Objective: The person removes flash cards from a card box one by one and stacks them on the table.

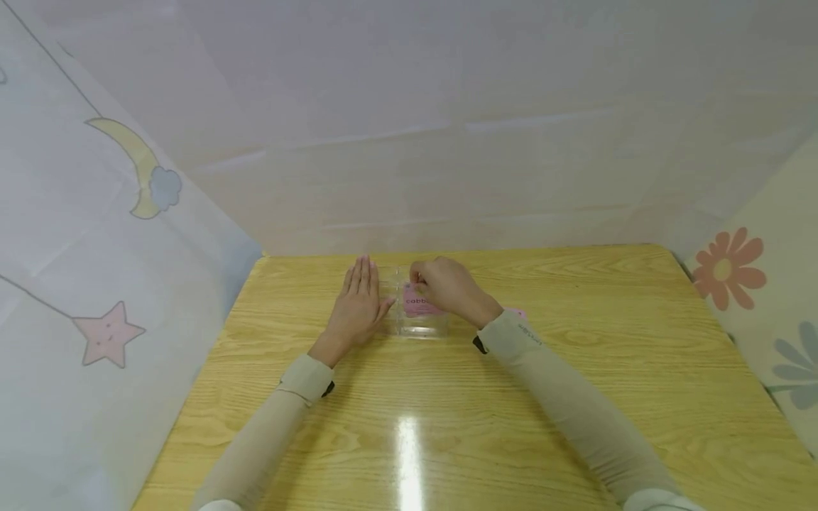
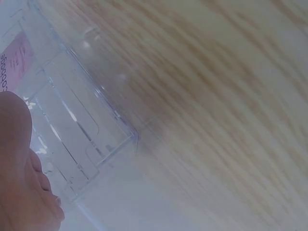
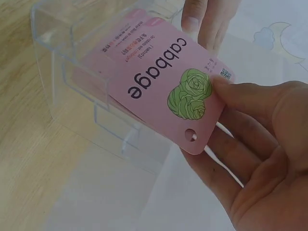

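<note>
My right hand point(image 1: 450, 286) pinches a pink flash card point(image 3: 159, 72) between the thumb and fingers. The card carries the printed word "cabbage", a green cabbage drawing and a punched hole near one corner. Its far end lies within a clear plastic holder point(image 1: 423, 331), seen close up in the right wrist view. Behind it, another pink card point(image 3: 126, 30) shows in the holder. With fingers stretched out and pointing away, my left hand point(image 1: 358, 310) rests against the left part of the holder. In the left wrist view, the clear holder point(image 2: 72, 103) shows stepped walls.
Under the right sleeve, the edge of another pink item point(image 1: 519, 313) shows on the wooden table point(image 1: 409, 397). A pale sheet wall point(image 1: 409, 163) stands behind the table, and printed sheets with a moon, star point(image 1: 110, 335) and flowers point(image 1: 728, 268) hang at the sides.
</note>
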Demonstrator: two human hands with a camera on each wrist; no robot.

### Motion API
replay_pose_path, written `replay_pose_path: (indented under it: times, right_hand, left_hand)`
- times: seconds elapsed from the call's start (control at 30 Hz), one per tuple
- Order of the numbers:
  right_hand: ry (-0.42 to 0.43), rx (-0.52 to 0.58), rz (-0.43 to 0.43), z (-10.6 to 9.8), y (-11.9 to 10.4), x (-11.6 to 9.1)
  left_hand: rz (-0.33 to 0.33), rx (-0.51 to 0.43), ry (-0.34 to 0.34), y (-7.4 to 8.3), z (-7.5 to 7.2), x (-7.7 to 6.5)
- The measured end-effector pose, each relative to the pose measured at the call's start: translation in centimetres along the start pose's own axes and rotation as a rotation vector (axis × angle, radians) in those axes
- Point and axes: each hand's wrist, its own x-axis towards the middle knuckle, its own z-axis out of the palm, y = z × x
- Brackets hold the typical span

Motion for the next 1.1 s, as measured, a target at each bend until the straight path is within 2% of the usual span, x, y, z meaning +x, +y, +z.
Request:
replay_pose_path:
  times: [0.13, 0.37, 0.57, 0.8, 1.1]
  right_hand:
    - [0.016, -0.037, -0.008, -0.4, -0.3, -0.3]
    - [0.061, 0.008, -0.009, -0.9, -0.2, -0.8]
    - [0.103, 0.002, -0.052, -0.9, 0.5, -1.0]
    - [0.096, 0.101, -0.046, -1.6, 0.9, -1.2]
    - [0.077, 0.221, 0.01, -2.4, 1.6, -1.5]
  left_hand:
    - [0.0, -0.019, -0.002, 0.1, 0.0, 0.0]
    - [-0.002, -0.017, 0.007, 0.2, -0.1, -0.1]
    - [-0.002, -0.007, -0.005, 0.1, -0.2, -0.1]
    - [0.0, -0.014, 0.0, 0.1, -0.2, 0.0]
    - [-0.002, -0.023, 0.008, 0.2, -0.3, 0.0]
